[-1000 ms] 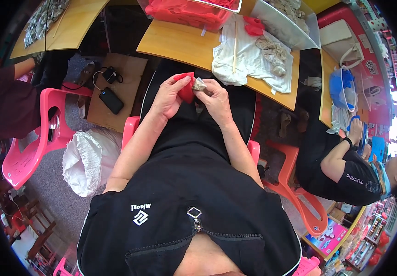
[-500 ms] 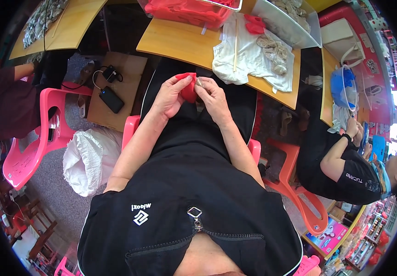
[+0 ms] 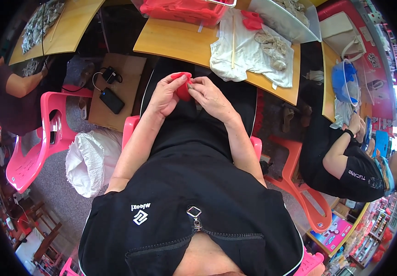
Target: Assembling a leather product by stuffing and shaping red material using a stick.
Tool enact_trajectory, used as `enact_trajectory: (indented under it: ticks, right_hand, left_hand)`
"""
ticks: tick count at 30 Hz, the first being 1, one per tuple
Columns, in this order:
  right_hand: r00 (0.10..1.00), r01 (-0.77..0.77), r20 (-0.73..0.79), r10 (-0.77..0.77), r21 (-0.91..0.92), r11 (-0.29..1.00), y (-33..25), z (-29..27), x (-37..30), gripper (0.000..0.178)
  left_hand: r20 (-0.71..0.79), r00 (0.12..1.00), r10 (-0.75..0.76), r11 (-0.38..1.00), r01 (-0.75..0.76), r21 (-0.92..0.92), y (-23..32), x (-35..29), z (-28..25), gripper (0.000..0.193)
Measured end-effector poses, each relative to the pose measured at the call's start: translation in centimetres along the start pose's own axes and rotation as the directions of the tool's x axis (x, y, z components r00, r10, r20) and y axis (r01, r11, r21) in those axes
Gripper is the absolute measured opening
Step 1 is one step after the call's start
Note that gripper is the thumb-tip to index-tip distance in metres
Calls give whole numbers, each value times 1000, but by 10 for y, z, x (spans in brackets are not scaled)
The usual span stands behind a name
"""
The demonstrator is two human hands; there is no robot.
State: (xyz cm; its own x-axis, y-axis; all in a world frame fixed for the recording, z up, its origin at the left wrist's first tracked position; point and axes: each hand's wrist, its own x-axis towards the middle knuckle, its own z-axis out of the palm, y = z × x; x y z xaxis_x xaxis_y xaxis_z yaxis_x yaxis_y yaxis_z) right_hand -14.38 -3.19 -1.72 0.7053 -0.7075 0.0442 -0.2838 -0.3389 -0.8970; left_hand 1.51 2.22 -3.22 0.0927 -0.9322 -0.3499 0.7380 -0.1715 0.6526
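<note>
Over my lap, a small piece of red fabric [image 3: 183,92] hangs between my hands. My left hand [image 3: 164,97] is closed on it, with the thumb pressed along its upper edge. The fingertips of my right hand [image 3: 212,99] pinch at the fabric's right edge. A small dull-coloured bit shows at those fingertips, too small to name. On the table ahead lies a white shirt [image 3: 228,55], spread flat, with a thin wooden stick [image 3: 234,41], another red piece [image 3: 252,20] and a crumpled beige cloth bundle [image 3: 272,48] on it.
A clear bin of red fabric [image 3: 180,11] and a white bin [image 3: 295,27] stand along the far side of the wooden table [image 3: 171,41]. At left are a pink chair [image 3: 46,133], a white sack [image 3: 88,161] and a person. Another person [image 3: 341,161] works at right.
My right fingertips have shifted left and slightly down, closer to my left hand along the red fabric. The person at left has an arm further forward.
</note>
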Motion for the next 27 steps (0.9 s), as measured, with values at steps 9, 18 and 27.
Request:
enact_trajectory:
  ticks: [9, 18, 27]
  right_hand:
    - [973, -38, -229, 30, -28, 999, -6, 12, 4, 20]
    - [912, 81, -399, -97, -57, 995, -4, 16, 1, 11]
    - [873, -237, -267, 408, 500, 833, 11, 8, 3, 13]
  left_hand:
    - [25, 990, 140, 987, -137, -89, -14, 3, -1, 19]
    - [115, 976, 183, 980, -191, 59, -14, 3, -2, 18]
    - [-14, 993, -120, 993, 120, 13, -15, 4, -4, 25]
